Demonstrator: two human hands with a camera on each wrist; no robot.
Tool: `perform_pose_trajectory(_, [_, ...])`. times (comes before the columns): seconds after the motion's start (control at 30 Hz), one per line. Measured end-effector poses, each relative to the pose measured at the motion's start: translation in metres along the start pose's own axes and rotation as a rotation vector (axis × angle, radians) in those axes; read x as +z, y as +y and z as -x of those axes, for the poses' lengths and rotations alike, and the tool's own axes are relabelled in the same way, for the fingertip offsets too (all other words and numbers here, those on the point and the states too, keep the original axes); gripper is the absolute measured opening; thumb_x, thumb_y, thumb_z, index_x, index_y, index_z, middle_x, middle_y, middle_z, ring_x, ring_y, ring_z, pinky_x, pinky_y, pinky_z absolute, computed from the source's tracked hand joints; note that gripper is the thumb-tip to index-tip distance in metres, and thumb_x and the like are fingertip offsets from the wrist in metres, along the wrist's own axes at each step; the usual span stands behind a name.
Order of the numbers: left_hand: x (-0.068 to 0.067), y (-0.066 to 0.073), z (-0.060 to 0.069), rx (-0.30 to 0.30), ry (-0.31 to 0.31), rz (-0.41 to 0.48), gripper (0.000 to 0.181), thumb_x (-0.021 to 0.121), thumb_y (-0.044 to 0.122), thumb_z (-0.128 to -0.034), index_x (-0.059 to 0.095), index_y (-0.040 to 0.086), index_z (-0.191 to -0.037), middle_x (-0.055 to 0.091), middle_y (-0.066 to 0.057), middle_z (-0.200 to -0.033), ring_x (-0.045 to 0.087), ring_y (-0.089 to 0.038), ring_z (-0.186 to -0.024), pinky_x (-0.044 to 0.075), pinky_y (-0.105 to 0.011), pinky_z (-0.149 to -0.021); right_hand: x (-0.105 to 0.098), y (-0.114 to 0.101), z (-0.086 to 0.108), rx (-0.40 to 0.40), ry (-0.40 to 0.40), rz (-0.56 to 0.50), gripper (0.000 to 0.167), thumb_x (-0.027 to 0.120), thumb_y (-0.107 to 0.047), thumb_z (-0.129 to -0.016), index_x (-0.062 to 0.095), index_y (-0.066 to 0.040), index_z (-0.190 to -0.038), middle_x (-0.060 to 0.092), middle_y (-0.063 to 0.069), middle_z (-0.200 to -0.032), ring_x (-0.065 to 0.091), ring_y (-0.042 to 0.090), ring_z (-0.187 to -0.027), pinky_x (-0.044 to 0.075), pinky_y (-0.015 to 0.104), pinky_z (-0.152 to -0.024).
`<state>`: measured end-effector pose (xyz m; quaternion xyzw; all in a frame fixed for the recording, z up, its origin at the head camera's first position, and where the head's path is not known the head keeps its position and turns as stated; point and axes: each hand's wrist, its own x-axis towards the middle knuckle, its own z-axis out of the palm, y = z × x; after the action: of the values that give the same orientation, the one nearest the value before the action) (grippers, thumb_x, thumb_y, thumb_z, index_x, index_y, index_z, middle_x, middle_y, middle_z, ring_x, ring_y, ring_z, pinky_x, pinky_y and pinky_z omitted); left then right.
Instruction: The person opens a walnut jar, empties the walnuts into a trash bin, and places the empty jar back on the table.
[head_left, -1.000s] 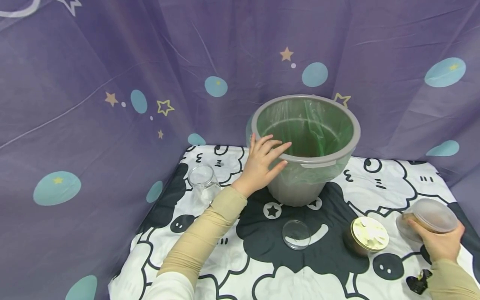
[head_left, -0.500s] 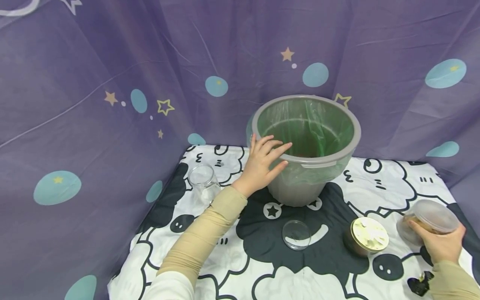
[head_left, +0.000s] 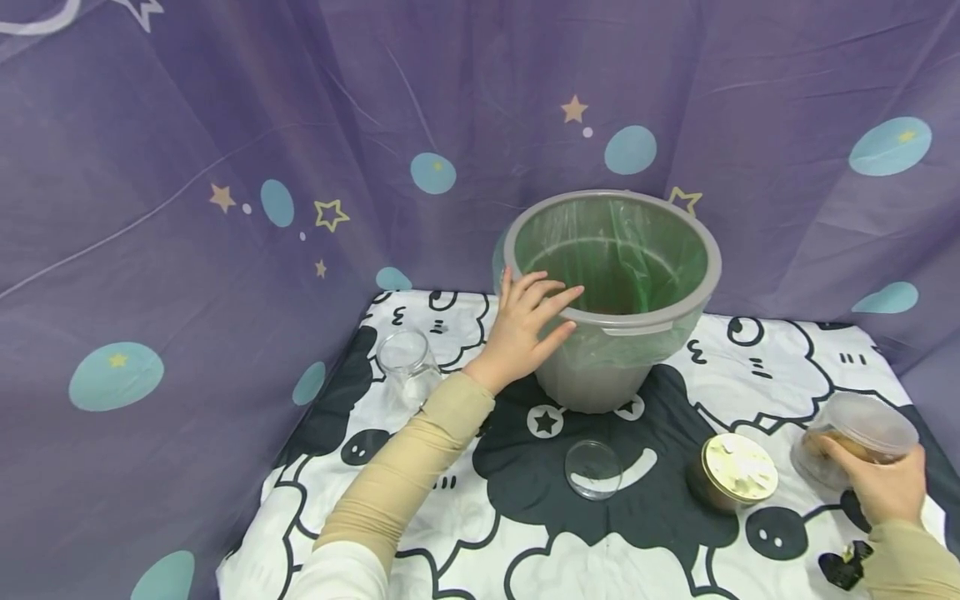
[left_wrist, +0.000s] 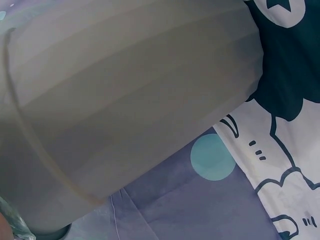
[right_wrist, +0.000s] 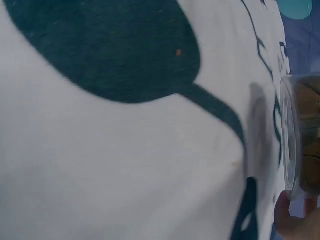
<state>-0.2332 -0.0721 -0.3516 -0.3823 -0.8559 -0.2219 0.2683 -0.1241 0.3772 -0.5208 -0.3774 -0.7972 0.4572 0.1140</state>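
A grey trash can [head_left: 600, 383] with a green bag liner [head_left: 570, 225] stands at the back of the table; its grey wall [left_wrist: 130, 100] fills much of the left wrist view. My left hand [head_left: 521, 325] lies at its near-left rim, fingers spread and reaching over the edge. At the far right, my right hand [head_left: 888, 487] grips a clear plastic container [head_left: 821, 467] with a translucent top and brown contents. In the right wrist view, brown pieces show through the container's wall [right_wrist: 310, 145], with fingertips [right_wrist: 282, 215] against its lower end.
A clear jar [head_left: 408, 367] stands left of the can. In front lies a clear round lid [head_left: 592, 471]. A dark jar [head_left: 738, 471] with a pale gold top is nearer the container. A small crumpled black item [head_left: 845, 567] lies by my right sleeve.
My right hand and the container have shifted and tilted slightly, showing more of the brown contents. My left hand stays where it was on the trash can.
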Motion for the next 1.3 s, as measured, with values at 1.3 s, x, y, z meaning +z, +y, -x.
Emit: perform_pose_trajectory(1.3, [-0.009,0.002,-0.001,-0.038,-0.087,-0.031,0.043,0.056,0.032,-0.0952,0.052,0.02,-0.136,0.05,-0.008,-0.135,0.032,-0.027,-0.136,0.0,-0.056,-0.116,-0.005,-0.111,0.05,-0.578,-0.117,-0.145,0.094,0.083,-0.001,-0.063,0.037,-0.025,-0.141,0.04,-0.027,-0.113,0.039,-0.009,-0.105,0.031,0.008,-0.089])
